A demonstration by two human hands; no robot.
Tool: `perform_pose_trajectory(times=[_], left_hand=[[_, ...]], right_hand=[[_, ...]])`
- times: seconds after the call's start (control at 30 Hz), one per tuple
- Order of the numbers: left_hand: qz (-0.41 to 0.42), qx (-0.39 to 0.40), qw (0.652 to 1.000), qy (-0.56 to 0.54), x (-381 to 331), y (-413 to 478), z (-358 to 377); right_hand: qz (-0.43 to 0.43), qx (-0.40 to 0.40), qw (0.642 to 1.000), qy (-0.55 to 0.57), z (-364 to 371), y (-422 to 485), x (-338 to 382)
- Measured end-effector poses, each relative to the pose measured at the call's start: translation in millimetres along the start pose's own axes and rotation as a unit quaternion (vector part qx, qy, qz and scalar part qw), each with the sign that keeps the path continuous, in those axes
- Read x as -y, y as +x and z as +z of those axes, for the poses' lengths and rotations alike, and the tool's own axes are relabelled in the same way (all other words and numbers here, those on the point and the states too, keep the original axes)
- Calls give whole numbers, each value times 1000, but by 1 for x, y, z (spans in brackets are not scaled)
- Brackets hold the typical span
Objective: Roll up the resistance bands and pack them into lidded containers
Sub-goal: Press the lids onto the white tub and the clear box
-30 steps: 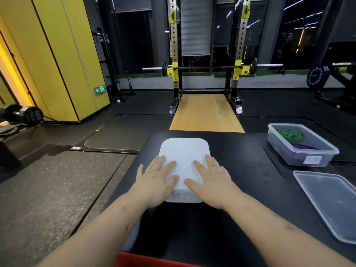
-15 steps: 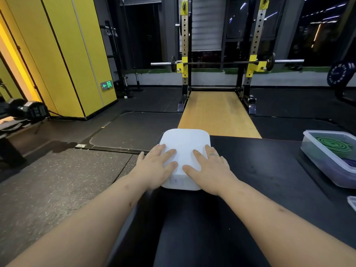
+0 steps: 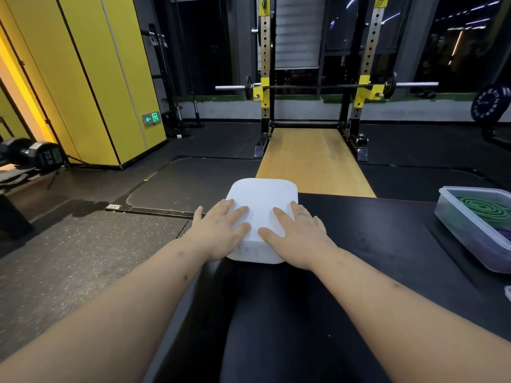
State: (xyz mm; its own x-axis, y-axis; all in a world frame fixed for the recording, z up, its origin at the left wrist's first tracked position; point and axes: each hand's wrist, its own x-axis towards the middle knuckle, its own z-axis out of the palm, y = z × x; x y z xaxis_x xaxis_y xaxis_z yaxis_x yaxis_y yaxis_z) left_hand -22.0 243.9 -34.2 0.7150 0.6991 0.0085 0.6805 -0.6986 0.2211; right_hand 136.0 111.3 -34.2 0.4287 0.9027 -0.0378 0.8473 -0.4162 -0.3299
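Observation:
A white lidded container (image 3: 262, 197) sits at the far left corner of the black table (image 3: 373, 244). My left hand (image 3: 218, 233) lies flat on the left side of its lid, fingers straight. My right hand (image 3: 297, 233) presses flat on the right side. At the right edge stands an open clear container (image 3: 453, 217) holding a rolled green resistance band (image 3: 484, 207) and a purple band (image 3: 504, 234) beneath it.
The corner of a clear lid (image 3: 508, 293) shows at the right edge. Beyond the table lies a wooden platform (image 3: 312, 161) under a squat rack with a barbell (image 3: 326, 85). Yellow lockers (image 3: 91, 78) and dumbbells (image 3: 36, 154) stand left.
Both flat hands have slid the white container toward the table's far left corner. The view has turned left, so the open container and loose lid have shifted to the right edge.

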Motion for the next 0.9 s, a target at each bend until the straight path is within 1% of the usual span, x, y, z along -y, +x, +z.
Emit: perform_pose_trajectory(times=[0.07, 0.17, 0.33, 0.53, 0.63, 0.9], left_hand=[[5, -11, 1000, 15, -10, -7, -3], [33, -20, 999, 33, -36, -20, -5], [69, -25, 997, 13, -94, -36, -10], [119, -40, 992, -31, -174, -52, -11], [147, -43, 988, -31, -215, -52, -5], [198, -7, 980, -24, -319, -36, 24]], right_hand=[[-2, -7, 1000, -2, -8, -11, -3], [-5, -17, 1000, 4, -23, -35, -11], [17, -26, 1000, 7, -54, -85, -36], [61, -53, 997, -6, -85, -133, -98], [84, -64, 994, -11, -101, -156, -132], [150, -92, 984, -14, -131, -191, -215]])
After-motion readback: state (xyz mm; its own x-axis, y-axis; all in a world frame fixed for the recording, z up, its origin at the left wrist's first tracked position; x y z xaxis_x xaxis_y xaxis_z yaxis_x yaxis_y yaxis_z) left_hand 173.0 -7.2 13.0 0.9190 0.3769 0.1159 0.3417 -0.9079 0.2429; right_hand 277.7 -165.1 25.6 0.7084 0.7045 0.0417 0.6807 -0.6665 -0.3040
